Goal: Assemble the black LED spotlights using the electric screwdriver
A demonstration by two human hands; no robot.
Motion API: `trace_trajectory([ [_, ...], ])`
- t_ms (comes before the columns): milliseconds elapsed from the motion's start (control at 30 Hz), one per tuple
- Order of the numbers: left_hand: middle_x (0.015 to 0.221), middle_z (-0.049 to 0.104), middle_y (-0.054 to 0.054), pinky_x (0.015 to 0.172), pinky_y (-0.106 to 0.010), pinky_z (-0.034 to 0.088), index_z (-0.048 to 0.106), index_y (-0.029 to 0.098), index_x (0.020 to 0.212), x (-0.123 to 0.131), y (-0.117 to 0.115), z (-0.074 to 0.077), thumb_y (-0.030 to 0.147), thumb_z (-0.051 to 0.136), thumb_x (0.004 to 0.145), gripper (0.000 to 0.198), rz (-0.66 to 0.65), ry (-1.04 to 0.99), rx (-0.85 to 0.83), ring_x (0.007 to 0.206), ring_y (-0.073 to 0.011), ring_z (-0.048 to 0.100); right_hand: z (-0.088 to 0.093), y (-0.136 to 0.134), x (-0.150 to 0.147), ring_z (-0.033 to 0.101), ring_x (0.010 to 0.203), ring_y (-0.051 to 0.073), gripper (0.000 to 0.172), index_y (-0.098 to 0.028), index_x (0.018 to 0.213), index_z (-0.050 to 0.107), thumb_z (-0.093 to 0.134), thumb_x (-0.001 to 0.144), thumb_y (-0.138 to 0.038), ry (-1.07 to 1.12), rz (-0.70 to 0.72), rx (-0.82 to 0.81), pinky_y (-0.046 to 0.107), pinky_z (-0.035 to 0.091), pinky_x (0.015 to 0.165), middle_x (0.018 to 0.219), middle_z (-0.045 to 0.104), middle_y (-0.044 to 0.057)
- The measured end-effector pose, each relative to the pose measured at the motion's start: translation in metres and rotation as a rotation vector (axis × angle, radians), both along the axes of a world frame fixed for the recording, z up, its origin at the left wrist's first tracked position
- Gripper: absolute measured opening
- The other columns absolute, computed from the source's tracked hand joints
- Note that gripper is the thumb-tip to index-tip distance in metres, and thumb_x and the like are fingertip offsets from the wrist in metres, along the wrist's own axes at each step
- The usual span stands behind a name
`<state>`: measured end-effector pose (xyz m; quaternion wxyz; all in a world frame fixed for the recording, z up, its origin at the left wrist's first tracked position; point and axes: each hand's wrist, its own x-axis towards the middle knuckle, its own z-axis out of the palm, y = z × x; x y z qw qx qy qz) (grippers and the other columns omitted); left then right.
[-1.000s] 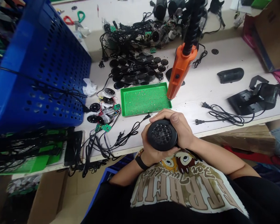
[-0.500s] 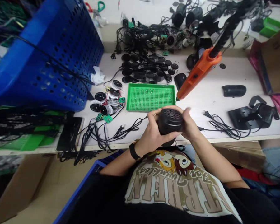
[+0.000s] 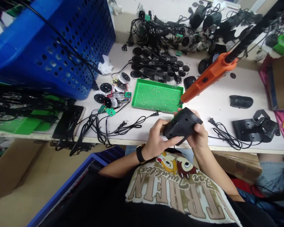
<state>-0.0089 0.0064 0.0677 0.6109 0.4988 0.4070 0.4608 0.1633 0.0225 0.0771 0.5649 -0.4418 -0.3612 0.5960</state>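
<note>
Both my hands hold a black plastic hair dryer body (image 3: 182,127) above the front edge of the white workbench (image 3: 215,142). My left hand (image 3: 153,135) wraps its lower side, and my right hand (image 3: 198,132) grips its far end. The grille end of the body is hidden from this angle. An orange electric screwdriver (image 3: 210,77) hangs on a black flexible sleeve, with its tip just beyond my right hand. A green perforated tray (image 3: 157,96) lies just beyond my hands.
A blue perforated crate (image 3: 54,53) stands at the left. Several black discs (image 3: 156,67), tangled power cords (image 3: 161,34), circuit boards (image 3: 110,111) and black dryer parts (image 3: 241,101) lie on the bench. A cardboard box (image 3: 282,82) stands at the right.
My hands have turned the dryer body, so its grille no longer faces me and its side shows. My view has swung, shifting the bench and screwdriver across the picture.
</note>
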Motion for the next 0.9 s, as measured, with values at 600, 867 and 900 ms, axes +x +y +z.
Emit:
trace_trajectory([
  [600,0.088,0.077,-0.009,0.068,-0.038,0.064,0.073,0.012,0.102,-0.015,0.02,-0.003,0.047,0.085,0.076,0.045,-0.261,-0.375,-0.711,0.076,-0.0225,0.07,0.003,0.008,-0.011,0.069,0.114,0.026,0.062,-0.018,0.113,0.071,0.063,0.087,-0.075,0.088,0.167,-0.365,0.036,0.055,0.093,0.113,0.079,0.009],
  [867,0.091,0.08,-0.012,0.081,-0.05,0.066,0.071,0.012,0.111,-0.018,0.004,-0.005,0.052,0.084,0.07,0.059,-0.181,-0.457,-0.732,0.087,-0.0323,0.077,0.001,-0.014,-0.018,0.069,0.097,0.021,0.067,-0.023,0.124,0.068,0.06,0.086,-0.078,0.1,0.231,-0.275,0.033,0.052,0.076,0.122,0.076,0.007],
  [900,0.093,0.08,-0.012,0.083,-0.051,0.066,0.07,0.012,0.112,-0.017,0.002,-0.003,0.052,0.083,0.072,0.058,-0.157,-0.466,-0.745,0.09,-0.0327,0.077,0.001,-0.017,-0.02,0.068,0.099,0.022,0.066,-0.023,0.122,0.069,0.064,0.084,-0.077,0.104,0.227,-0.271,0.033,0.053,0.079,0.123,0.076,0.007],
])
